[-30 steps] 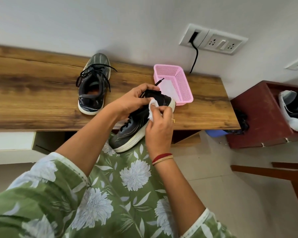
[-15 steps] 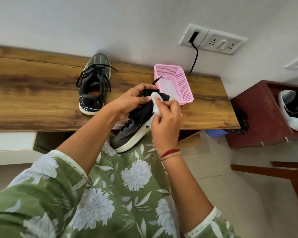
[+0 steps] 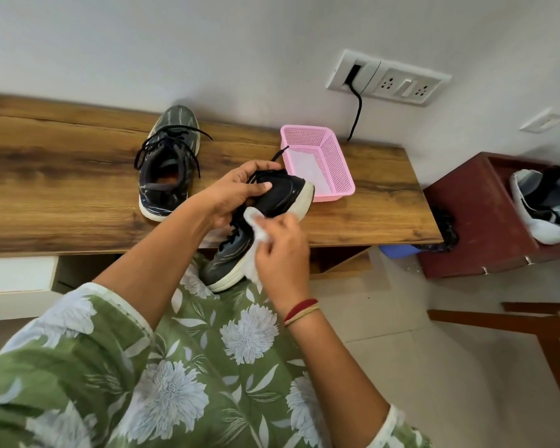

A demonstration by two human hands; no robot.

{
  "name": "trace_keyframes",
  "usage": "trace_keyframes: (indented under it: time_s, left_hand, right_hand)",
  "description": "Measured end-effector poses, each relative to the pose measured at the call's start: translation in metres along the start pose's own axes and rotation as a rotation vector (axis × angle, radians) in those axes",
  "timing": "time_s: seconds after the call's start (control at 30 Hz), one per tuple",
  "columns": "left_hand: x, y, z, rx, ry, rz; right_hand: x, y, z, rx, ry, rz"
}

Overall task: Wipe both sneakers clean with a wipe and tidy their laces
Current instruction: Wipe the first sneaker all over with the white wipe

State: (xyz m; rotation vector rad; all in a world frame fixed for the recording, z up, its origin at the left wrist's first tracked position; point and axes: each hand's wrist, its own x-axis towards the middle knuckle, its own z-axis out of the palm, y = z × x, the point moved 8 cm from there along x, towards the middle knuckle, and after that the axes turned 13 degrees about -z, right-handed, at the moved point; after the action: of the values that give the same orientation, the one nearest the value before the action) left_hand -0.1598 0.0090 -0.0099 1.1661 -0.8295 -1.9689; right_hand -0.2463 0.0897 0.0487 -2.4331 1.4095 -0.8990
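My left hand (image 3: 236, 192) grips a dark sneaker (image 3: 282, 195) with a white sole around its collar, holding it tilted over my lap and the table's front edge, heel toward the wall. My right hand (image 3: 282, 250) presses a crumpled white wipe (image 3: 254, 227) against the sneaker's side, near the middle. The second dark sneaker (image 3: 167, 163) stands on the wooden table (image 3: 62, 189), toe toward the wall, its black laces loose and spread.
A pink mesh basket (image 3: 332, 163) sits on the table just right of the held shoe. A black cable (image 3: 356, 114) hangs from the wall socket behind it. A dark red cabinet (image 3: 466, 221) with other shoes stands at the right, a wooden chair leg (image 3: 530, 324) lower right.
My right hand has slid the wipe from the heel end down along the shoe's side toward me. The heel and its white sole are now uncovered. My left hand keeps its grip.
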Motion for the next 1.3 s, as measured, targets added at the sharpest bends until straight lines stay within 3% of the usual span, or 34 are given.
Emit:
trace_keyframes:
  time_s: [0.1,0.23,0.4,0.5,0.63,0.7,0.77,0.83,0.9,1.03,1.3]
  left_hand:
    - [-0.001,-0.003,0.003,0.016,-0.001,0.007]
    - [0.001,-0.005,0.010,0.034,0.018,0.001]
    - [0.000,-0.005,0.012,0.028,0.018,0.000]
    - [0.001,-0.001,0.011,0.029,0.055,0.002]
    - [0.000,0.002,0.000,0.032,0.088,-0.014]
    - [-0.002,0.003,-0.002,0.031,0.085,0.004]
    - [-0.001,0.001,-0.002,0.032,0.081,0.027]
    - [0.000,-0.001,0.004,0.018,0.062,0.036]
    - [0.001,-0.002,0.008,0.015,0.052,0.033]
    - [0.002,-0.001,0.010,0.023,0.040,0.017]
    - [0.005,0.001,0.006,0.032,0.096,0.004]
  right_hand:
    - [0.027,0.019,-0.049,-0.112,0.156,0.119]
    - [0.051,0.044,-0.044,-0.373,-0.094,0.202]
    - [0.022,0.028,-0.028,-0.504,-0.047,0.131]
    - [-0.001,0.015,-0.003,-0.469,-0.056,0.052]
    - [-0.037,0.011,0.043,-0.213,-0.228,-0.066]
    - [-0.038,0.013,0.035,-0.034,-0.186,0.003]
    - [-0.023,0.013,0.007,0.020,-0.021,0.049]
    - [-0.001,0.015,-0.025,-0.013,0.157,0.040]
    - [0.018,0.021,-0.039,-0.122,0.210,0.017]
    - [0.022,0.025,-0.021,-0.383,0.084,-0.015]
    - [-0.004,0.021,0.006,-0.354,0.031,-0.009]
